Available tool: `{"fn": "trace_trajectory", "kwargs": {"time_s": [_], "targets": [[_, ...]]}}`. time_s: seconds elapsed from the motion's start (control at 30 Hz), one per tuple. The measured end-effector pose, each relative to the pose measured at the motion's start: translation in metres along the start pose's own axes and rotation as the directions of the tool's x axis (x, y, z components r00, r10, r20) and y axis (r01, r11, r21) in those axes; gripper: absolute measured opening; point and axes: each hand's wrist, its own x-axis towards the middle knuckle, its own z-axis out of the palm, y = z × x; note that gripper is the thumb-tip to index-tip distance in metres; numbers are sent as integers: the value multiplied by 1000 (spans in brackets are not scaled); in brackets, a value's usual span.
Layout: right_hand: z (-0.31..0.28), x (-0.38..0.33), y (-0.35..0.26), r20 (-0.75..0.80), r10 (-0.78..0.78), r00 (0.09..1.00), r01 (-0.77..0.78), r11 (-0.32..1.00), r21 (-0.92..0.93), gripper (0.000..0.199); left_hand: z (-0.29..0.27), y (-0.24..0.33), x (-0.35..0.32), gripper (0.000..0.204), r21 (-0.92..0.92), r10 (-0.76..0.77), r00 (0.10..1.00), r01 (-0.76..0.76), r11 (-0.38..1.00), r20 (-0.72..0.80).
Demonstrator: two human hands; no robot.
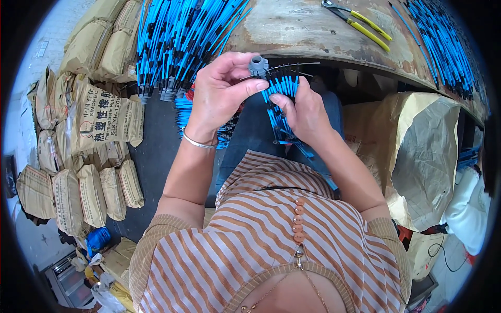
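My left hand (222, 96) is closed around a grey ring-shaped plastic fitting (257, 65), its round opening facing up. From the fitting, thin dark rods stick out to the right. Just beside it, my right hand (309, 116) grips a bunch of short blue tubes with black ends (284, 88), thumb across the front. The fingertips of both hands nearly meet between fitting and tubes. Some of the bunch hangs below the right hand over my lap. How the rods and tubes join cannot be made out.
Ahead is a worn wooden tabletop (292, 28) bearing yellow-handled pliers (365, 28). Blue rods in grey-ended bundles (182, 41) lie left; more blue rods (443, 49) lie right. Brown paper sacks (91, 151) are stacked left. A large open paper bag (425, 141) and another person's white sleeve (466, 208) are right.
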Motion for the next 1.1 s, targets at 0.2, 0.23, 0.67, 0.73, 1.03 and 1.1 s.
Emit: {"fn": "trace_trajectory", "kwargs": {"time_s": [0.2,0.23,0.67,0.73,1.03,1.1], "targets": [[-3,11,2,109,56,992,-64,996,66,30,3,-2,2,39,-235,-11,1000,9,972,-7],[-3,13,2,107,58,993,-66,995,69,30,3,-3,1,39,-227,7,1000,-13,974,-29],[-2,19,-6,151,-19,988,26,999,-43,34,-4,-1,-3,40,-63,80,997,-79,995,16],[-2,23,-5,189,-12,982,16,1000,-16,40,-4,-2,-3,40,-32,133,991,-133,991,11],[-5,22,-5,247,-15,969,42,994,-105,33,-6,3,4,39,-101,14,999,-9,995,44],[-4,27,2,260,-76,963,86,996,-27,33,-6,4,5,39,-191,33,998,-23,981,49]]}}
